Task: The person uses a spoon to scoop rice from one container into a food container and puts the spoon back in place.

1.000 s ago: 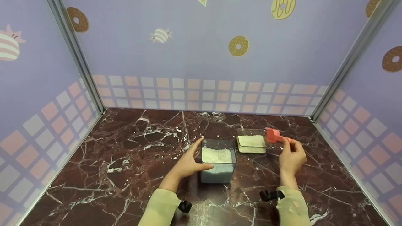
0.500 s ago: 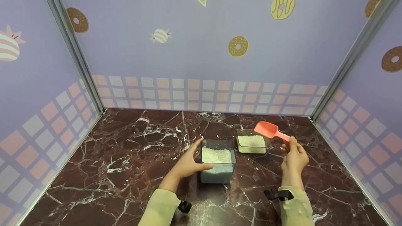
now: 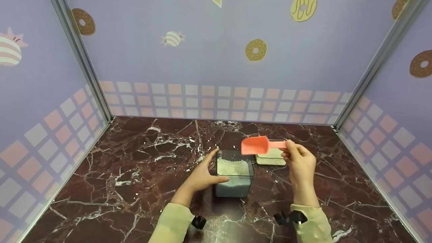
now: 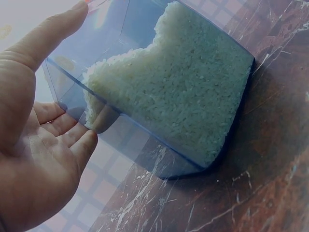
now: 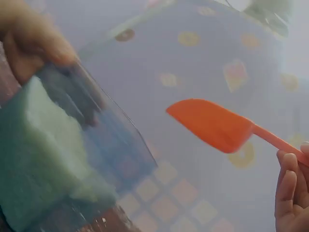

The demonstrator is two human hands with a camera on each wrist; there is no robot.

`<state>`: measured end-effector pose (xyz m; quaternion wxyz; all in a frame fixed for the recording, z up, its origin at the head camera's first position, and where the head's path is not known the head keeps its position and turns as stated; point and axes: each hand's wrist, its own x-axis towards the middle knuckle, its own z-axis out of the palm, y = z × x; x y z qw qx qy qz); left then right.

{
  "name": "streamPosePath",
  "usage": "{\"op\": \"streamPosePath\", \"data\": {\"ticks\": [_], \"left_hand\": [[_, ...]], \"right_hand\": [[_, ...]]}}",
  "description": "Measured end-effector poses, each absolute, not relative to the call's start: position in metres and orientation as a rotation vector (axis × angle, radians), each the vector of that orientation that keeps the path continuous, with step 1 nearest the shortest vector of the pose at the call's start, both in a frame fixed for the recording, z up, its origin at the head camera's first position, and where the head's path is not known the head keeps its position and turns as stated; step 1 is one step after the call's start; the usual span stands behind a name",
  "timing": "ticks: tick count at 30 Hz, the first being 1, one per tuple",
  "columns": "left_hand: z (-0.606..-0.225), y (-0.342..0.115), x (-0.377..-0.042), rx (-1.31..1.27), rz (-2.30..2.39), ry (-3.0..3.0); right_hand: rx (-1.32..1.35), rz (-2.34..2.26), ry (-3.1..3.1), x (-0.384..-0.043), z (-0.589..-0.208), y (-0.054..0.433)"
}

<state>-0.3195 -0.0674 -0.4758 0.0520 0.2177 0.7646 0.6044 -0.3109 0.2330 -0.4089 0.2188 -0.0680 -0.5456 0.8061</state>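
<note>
In the head view my right hand (image 3: 301,165) pinches the handle of a red-orange scoop (image 3: 255,145), whose bowl hangs over the far right rim of a clear square container (image 3: 233,186). White rice (image 4: 178,87) fills much of that container, its surface dipping on one side in the left wrist view. With the thumb on the near side and the fingers on the left, my left hand (image 3: 202,173) holds the container. Behind the scoop stands a lower clear box (image 3: 271,161) of rice, partly hidden by the scoop and right hand. The scoop's inside shows no rice in the head view.
Scattered white grains lie on the dark red marbled tabletop (image 3: 162,189), mostly left of and behind the container. Patterned purple panels (image 3: 202,60) with metal corner posts (image 3: 81,60) enclose the back and both sides.
My right hand has lifted the scoop from beside the low box and swung it left to above the square container's edge. My left hand and both boxes have stayed put.
</note>
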Motion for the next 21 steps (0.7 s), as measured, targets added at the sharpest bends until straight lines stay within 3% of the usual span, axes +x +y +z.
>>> {"op": "streamPosePath", "data": {"ticks": [14,21], "left_hand": [[-0.475,-0.067,-0.319,0.625,1.815,2.352],[-0.474,-0.067,-0.318,0.608,1.802,2.359]], "right_hand": [[-0.008,1.449,-2.018,-0.297,-0.425,0.172],[-0.073,1.576,-2.053,-0.305,-0.44,0.166]]}}
